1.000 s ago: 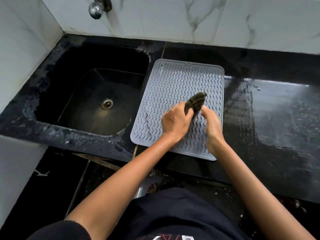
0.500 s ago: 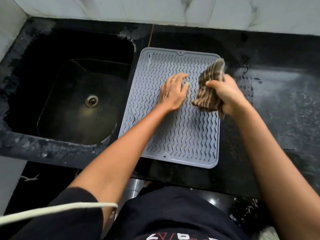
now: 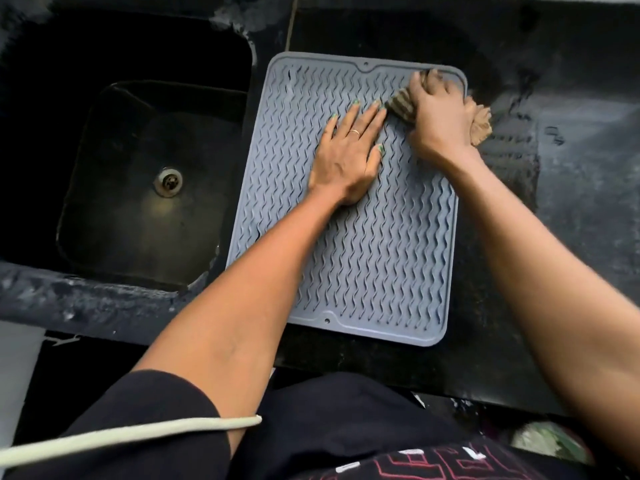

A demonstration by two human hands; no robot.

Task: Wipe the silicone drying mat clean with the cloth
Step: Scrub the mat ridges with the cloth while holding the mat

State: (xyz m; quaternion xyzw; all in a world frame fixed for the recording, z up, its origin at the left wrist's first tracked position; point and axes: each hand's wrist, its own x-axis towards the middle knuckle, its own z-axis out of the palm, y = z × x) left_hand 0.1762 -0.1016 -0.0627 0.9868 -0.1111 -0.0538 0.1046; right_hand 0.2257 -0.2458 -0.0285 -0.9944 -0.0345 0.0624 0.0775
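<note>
The grey silicone drying mat [image 3: 374,258] with wavy ridges lies flat on the black counter, just right of the sink. My left hand [image 3: 349,154] rests palm down on the mat's upper middle, fingers spread, a ring on one finger. My right hand [image 3: 438,116] presses a brown striped cloth [image 3: 401,106] onto the mat's far right corner. Part of the cloth sticks out past the mat's right edge, and most of the cloth is hidden under the hand.
A black sink [image 3: 145,181] with a metal drain [image 3: 168,181] lies to the left. The black counter [image 3: 571,161] to the right is wet and streaked. A pale cord [image 3: 131,434] crosses my dark sleeve at the bottom left.
The right hand has carried the cloth from above the mat's middle to its far right corner and pressed it down. The left hand let go of the cloth and flattened on the mat.
</note>
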